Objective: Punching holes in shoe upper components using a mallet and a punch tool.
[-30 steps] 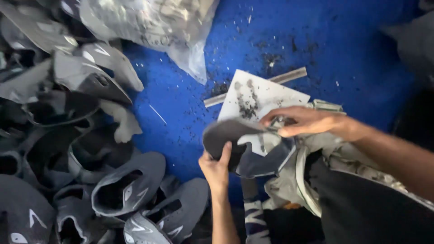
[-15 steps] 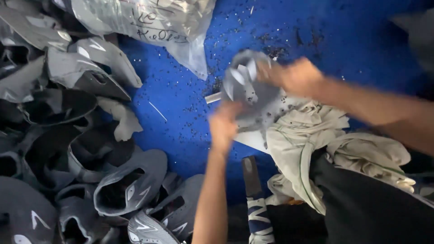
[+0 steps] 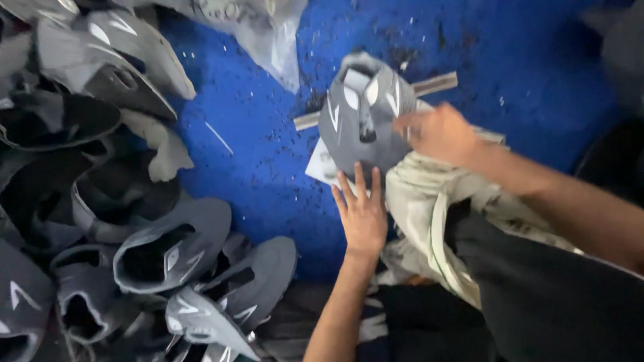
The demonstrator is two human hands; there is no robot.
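A grey shoe upper [image 3: 362,121] with white stripe marks lies spread flat on the blue surface, over a white sheet [image 3: 322,167] and a metal bar [image 3: 436,84]. My right hand [image 3: 439,133] grips its right edge. My left hand [image 3: 362,211] rests flat with fingers spread, fingertips touching the upper's near edge. A pale cloth [image 3: 429,208] covers my lap just right of the left hand.
A heap of several grey shoe uppers [image 3: 168,248] fills the left side. A clear plastic bag [image 3: 261,27] lies at the top. The blue surface [image 3: 268,167] is speckled with small scraps. Dark fabric [image 3: 550,302] sits at lower right.
The upper was held curled above my lap, then lifted away from me; now it lies opened flat on the surface. My left hand has let go and rests open below it.
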